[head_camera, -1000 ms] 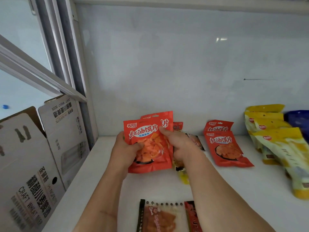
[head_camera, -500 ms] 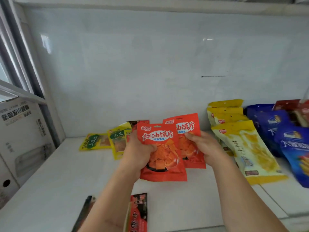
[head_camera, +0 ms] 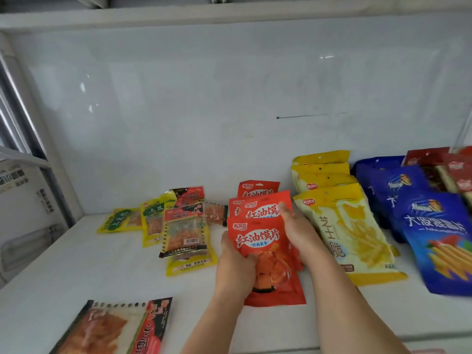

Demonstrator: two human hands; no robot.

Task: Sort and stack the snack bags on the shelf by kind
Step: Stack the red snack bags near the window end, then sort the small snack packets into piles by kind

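Both hands grip the overlapping red snack bags (head_camera: 264,241) near the middle of the white shelf (head_camera: 76,272): the left hand (head_camera: 236,267) clasps the front bag's left edge, thumb across its face, and the right hand (head_camera: 297,229) curls over the bags behind it. Just right of the red bags lies a shingled row of yellow bags (head_camera: 339,208), and beyond those a row of blue bags (head_camera: 419,215). Left of the red bags sits a loose cluster of small yellow-and-red packets (head_camera: 178,226). A clear-fronted packet (head_camera: 115,328) lies near-left of them, at the shelf's front.
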